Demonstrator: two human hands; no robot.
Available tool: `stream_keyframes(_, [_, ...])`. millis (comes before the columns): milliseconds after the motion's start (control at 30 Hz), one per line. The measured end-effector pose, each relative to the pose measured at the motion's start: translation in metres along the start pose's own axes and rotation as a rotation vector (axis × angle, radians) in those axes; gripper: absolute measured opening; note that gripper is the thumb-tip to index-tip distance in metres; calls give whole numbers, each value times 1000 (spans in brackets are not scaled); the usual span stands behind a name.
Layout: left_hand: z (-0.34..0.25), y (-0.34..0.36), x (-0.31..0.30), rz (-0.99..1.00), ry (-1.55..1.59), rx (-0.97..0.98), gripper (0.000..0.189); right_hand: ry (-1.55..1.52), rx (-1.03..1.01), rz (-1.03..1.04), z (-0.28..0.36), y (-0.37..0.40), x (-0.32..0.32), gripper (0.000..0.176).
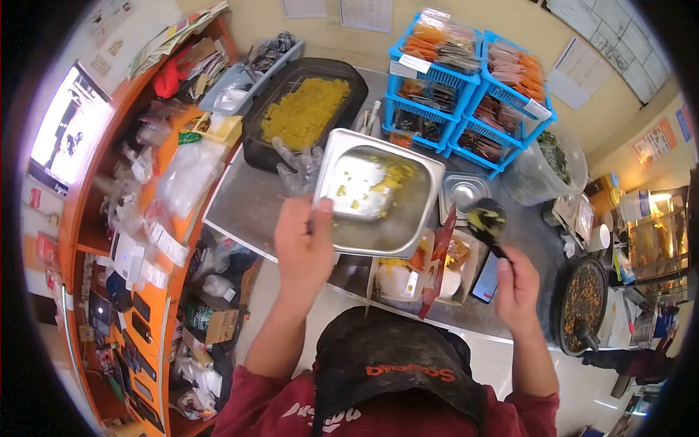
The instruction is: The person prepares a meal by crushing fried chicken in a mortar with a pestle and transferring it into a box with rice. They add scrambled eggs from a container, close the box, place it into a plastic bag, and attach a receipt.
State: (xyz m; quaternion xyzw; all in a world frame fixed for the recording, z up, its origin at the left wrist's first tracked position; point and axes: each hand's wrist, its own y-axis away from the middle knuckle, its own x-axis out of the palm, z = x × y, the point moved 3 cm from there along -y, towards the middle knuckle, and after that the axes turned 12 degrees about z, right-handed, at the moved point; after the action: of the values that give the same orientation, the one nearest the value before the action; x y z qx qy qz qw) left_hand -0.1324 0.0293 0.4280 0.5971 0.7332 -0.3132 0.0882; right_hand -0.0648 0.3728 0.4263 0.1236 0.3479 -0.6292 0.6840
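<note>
1. Left grip (302, 244) clamps the pan (378, 193) by its 9 o'clock rim, apparently tilting it to bare the scraps.
2. Right grip (517, 280) is closed round a loaded scoop (486, 218) at the pan's 4 o'clock, over the box (428, 247).

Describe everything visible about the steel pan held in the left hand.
The steel pan is a deep, rectangular tray of shiny metal with rounded corners and a flat rim. It is nearly empty: only scraps of yellow food cling to its bottom. It is lifted and tipped so that its inside faces the camera, over the steel counter and above an open food box. The left hand grips its left rim; nothing else visibly touches it.
</note>
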Motion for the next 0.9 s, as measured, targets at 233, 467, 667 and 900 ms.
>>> stream_keyframes(233, [-36,-8,15,125,-122,40,32,1076,-409,327,70,-120,73,50])
stream_keyframes(467, [-31,-3,9,24,-196,102,29,918,-6,916,89,-96,88,27])
stream_keyframes(667, [-34,-2,2,15,-185,154,24,891,-189,609,82,-103,92,32])
stream_keyframes(900, [-42,-7,-9,28,-155,208,19,900,-364,437,96,-103,66,50])
